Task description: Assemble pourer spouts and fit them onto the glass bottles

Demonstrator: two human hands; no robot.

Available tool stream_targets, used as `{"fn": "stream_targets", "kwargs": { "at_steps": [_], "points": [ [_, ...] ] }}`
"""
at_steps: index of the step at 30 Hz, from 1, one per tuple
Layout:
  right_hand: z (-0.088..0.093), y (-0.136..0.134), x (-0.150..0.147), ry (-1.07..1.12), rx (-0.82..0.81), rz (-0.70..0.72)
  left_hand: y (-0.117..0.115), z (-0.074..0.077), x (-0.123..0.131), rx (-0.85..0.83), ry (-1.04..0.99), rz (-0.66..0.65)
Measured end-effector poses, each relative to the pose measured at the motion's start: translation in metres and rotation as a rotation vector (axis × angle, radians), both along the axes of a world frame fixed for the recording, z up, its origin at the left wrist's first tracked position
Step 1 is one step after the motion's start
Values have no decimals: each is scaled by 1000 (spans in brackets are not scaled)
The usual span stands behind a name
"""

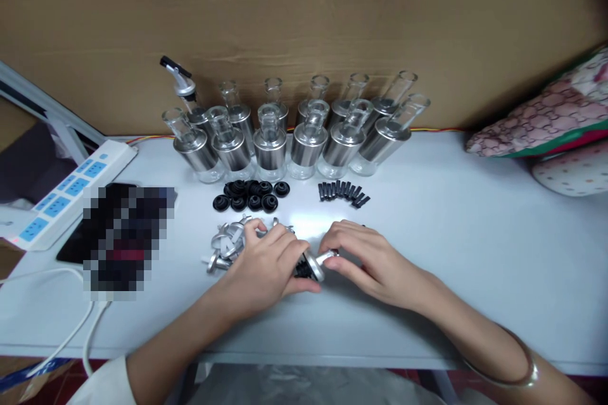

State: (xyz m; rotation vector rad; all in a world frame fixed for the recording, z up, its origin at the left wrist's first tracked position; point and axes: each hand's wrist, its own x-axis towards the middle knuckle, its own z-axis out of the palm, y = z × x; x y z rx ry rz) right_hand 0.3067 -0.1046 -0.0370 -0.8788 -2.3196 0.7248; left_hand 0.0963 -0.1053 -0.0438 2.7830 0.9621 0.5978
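Note:
My left hand [270, 262] is closed around the black ribbed stopper end of a bottle pourer [313, 267], which has a silvery metal collar and spout. From the other side, my right hand [368, 259] pinches the tip of its spout between thumb and fingers; the very tip is partly hidden. Loose silvery pourer spouts [225, 243] lie in a pile behind and beside my left hand, which covers some of them. Farther back sit black ribbed stoppers [251, 195] in a cluster. Small black flaps [342, 191] are lined up to their right.
Several glass bottles with steel sleeves [308, 147] stand in two rows before a cardboard wall [304, 19]. One at the back left carries a fitted pourer [183, 82]. A power strip [71, 193], a pixelated device [128, 240] and white cables [88, 323] occupy the left; a patterned cloth item [536, 114] lies right.

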Motion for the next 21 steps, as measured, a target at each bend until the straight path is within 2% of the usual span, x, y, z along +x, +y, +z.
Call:
{"fn": "stream_targets", "kwargs": {
  "at_steps": [2, 6, 8, 13, 21],
  "points": [
    [0, 0, 1, -30, -17, -27, 0, 0, 0, 19, -2, 31],
    [3, -2, -1, -93, -152, -10, 1, 1, -1, 65, 13, 54],
    [5, -3, -3, -89, -125, 3, 1, 2, -1, 59, -3, 44],
    [4, -1, -3, -45, 144, 23, -1, 7, -3, -80, -118, 31],
    [7, 5, 4, -190, 630, 6, -3, 12, 0, -389, -275, 19]
  ]
}}
